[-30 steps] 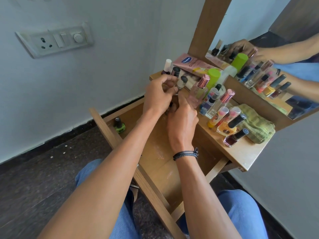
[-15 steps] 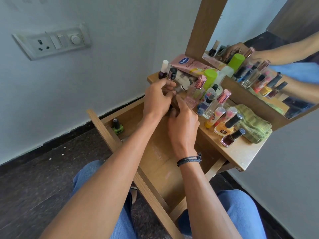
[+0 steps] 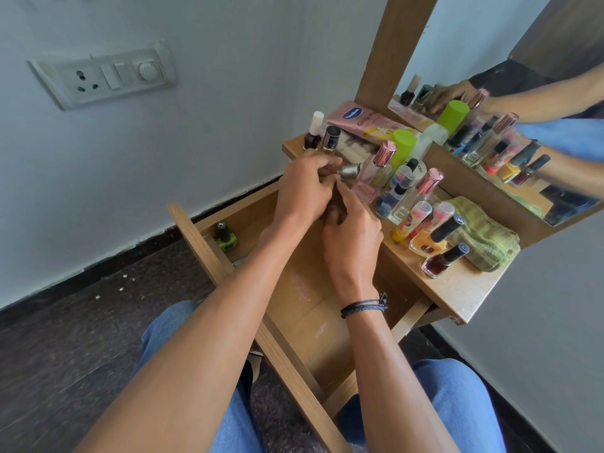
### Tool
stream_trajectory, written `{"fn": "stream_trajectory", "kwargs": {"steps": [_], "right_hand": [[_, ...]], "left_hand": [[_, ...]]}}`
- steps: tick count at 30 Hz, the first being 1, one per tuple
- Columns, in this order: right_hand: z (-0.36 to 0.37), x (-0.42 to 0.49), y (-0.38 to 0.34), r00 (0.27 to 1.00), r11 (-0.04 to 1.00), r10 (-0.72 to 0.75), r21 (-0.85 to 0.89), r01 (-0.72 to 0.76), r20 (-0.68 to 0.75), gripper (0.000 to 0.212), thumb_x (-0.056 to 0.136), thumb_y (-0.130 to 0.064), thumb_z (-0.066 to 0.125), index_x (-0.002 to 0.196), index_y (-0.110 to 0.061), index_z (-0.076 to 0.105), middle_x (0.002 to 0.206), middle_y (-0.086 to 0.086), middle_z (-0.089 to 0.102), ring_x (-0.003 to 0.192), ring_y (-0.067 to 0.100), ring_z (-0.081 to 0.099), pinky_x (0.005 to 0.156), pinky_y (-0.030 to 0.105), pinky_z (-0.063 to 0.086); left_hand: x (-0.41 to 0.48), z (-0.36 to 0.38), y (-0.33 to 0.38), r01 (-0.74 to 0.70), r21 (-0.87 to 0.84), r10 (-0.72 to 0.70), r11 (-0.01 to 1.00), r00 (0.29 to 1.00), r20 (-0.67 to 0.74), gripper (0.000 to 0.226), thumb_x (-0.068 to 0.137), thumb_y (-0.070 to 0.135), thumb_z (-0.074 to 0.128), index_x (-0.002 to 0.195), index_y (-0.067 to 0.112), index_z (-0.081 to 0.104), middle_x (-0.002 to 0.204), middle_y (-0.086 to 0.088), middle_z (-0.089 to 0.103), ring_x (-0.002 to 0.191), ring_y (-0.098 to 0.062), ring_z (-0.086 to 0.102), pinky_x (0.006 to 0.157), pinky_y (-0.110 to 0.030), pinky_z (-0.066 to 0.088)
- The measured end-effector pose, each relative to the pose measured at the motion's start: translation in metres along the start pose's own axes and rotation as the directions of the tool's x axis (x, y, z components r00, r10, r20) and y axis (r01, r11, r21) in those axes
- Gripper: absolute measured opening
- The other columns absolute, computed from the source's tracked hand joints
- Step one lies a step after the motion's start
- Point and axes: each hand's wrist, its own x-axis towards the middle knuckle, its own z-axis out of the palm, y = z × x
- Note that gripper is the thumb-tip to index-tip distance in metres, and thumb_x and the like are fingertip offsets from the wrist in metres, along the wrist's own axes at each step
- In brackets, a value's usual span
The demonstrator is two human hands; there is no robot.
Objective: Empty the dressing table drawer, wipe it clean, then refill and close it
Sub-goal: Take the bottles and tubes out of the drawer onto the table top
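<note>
While green bottle [image 3: 225,238] sits in drawer [image 3: 196,230] far-left corner | left grip [image 3: 307,188] curled round silver-capped bottle [image 3: 349,171], axis level, cap toward worktop [image 3: 457,289]; right grip [image 3: 351,237] touching it, hold unclear | green bottle lies left of both; left grip nearer

A white switchboard [image 3: 103,78] sits tilted on the pale wall [image 3: 202,132] to the left, carrying a three-pin socket [image 3: 85,84], two rocker switches [image 3: 115,75] and a round dial [image 3: 147,70]. Along the foot of that wall runs a black skirting [image 3: 98,273], its painted edge ragged. Below it the floor [image 3: 58,348] is dark and speckled, with a few pale crumbs [image 3: 121,288] lying near the skirting, too small to identify. Up at the right stands a mirror [image 3: 490,60] in a broad wooden frame [image 3: 392,50], and its top corner reflects what looks like a dark brown door [image 3: 562,31].
</note>
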Motion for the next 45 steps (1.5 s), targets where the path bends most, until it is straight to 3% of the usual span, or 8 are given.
{"fn": "stream_trajectory", "kwargs": {"steps": [5, 12, 20, 27, 35, 38, 41, 45], "right_hand": [[-0.003, -0.006, 0.002, 0.996, 0.999, 0.014, 0.031, -0.011, -0.085, 0.041, 0.094, -0.002, 0.059, 0.131, -0.017, 0.067, 0.124, 0.001, 0.072, 0.109, 0.018, 0.068, 0.095, 0.027, 0.05], [-0.01, -0.017, 0.006, 0.983, 0.997, 0.037, 0.072, -0.024, -0.179, 0.033, 0.093, -0.003, 0.06, 0.121, -0.016, 0.072, 0.117, 0.0, 0.073, 0.102, 0.016, 0.068, 0.09, 0.033, 0.056], [-0.011, -0.022, 0.018, 0.984, 0.993, 0.05, 0.112, -0.032, -0.168, 0.028, 0.095, -0.007, 0.06, 0.12, -0.014, 0.071, 0.113, 0.001, 0.071, 0.088, 0.019, 0.07, 0.077, 0.043, 0.059], [-0.011, -0.022, 0.021, 0.985, 0.994, 0.032, 0.109, -0.014, -0.169, 0.027, 0.095, -0.005, 0.061, 0.119, -0.012, 0.071, 0.113, 0.002, 0.07, 0.09, 0.019, 0.069, 0.077, 0.043, 0.06], [-0.016, -0.024, 0.022, 0.986, 0.995, -0.04, 0.082, 0.054, -0.16, 0.02, 0.096, -0.006, 0.062, 0.111, -0.011, 0.074, 0.104, 0.0, 0.07, 0.08, 0.007, 0.062, 0.07, 0.025, 0.056], [-0.013, -0.032, 0.024, 0.993, 0.996, -0.077, 0.041, 0.081, -0.087, 0.018, 0.094, -0.005, 0.065, 0.107, -0.011, 0.075, 0.099, -0.001, 0.07, 0.076, 0.002, 0.057, 0.067, 0.013, 0.05], [-0.009, -0.039, 0.026, 0.999, 0.999, -0.041, 0.015, 0.041, -0.001, 0.019, 0.093, -0.005, 0.065, 0.106, -0.013, 0.076, 0.101, -0.003, 0.071, 0.076, 0.004, 0.061, 0.071, 0.018, 0.055], [-0.009, -0.043, 0.034, 0.999, 1.0, -0.01, -0.002, 0.01, 0.042, 0.019, 0.093, -0.007, 0.065, 0.107, -0.016, 0.075, 0.102, -0.005, 0.07, 0.08, 0.007, 0.064, 0.074, 0.026, 0.058]], "left_hand": [[0.001, -0.002, 0.003, -0.023, 0.022, 0.022, 0.999, 0.998, 0.052, 0.035, 0.088, 0.011, 0.075, 0.123, 0.012, 0.071, 0.12, 0.0, 0.067, 0.101, -0.012, 0.067, 0.094, -0.031, 0.056], [-0.003, 0.002, 0.011, -0.157, 0.264, 0.154, 0.952, 0.988, 0.03, 0.031, 0.089, 0.018, 0.075, 0.119, 0.008, 0.073, 0.114, -0.007, 0.068, 0.103, -0.024, 0.064, 0.088, -0.039, 0.056], [-0.012, 0.012, 0.003, -0.033, 0.282, 0.066, 0.959, 0.992, -0.11, 0.024, 0.091, 0.025, 0.072, 0.111, 0.011, 0.077, 0.113, -0.004, 0.066, 0.104, -0.022, 0.056, 0.082, -0.03, 0.05], [-0.008, 0.015, 0.005, 0.04, 0.226, -0.01, 0.973, 0.991, -0.13, 0.024, 0.09, 0.024, 0.075, 0.112, 0.016, 0.077, 0.118, 0.0, 0.065, 0.104, -0.02, 0.061, 0.085, -0.036, 0.056], [-0.018, -0.012, -0.005, 0.244, 0.154, -0.216, 0.958, 0.96, -0.175, 0.007, 0.092, 0.02, 0.072, 0.097, 0.018, 0.077, 0.101, 0.006, 0.061, 0.072, -0.001, 0.056, 0.057, -0.004, 0.038], [-0.021, -0.017, -0.016, 0.347, 0.242, -0.334, 0.906, 0.938, -0.094, 0.014, 0.093, 0.013, 0.067, 0.096, 0.021, 0.079, 0.108, 0.005, 0.072, 0.077, -0.008, 0.064, 0.066, -0.016, 0.047], [-0.025, -0.007, -0.017, 0.365, 0.383, -0.434, 0.849, 0.894, 0.11, 0.021, 0.094, 0.015, 0.066, 0.113, 0.018, 0.073, 0.122, -0.004, 0.069, 0.107, -0.025, 0.067, 0.088, -0.037, 0.054], [-0.023, 0.008, -0.014, 0.331, 0.425, -0.447, 0.842, 0.869, 0.21, 0.034, 0.092, 0.032, 0.072, 0.118, 0.012, 0.066, 0.119, -0.011, 0.068, 0.112, -0.035, 0.065, 0.087, -0.043, 0.053]]}}
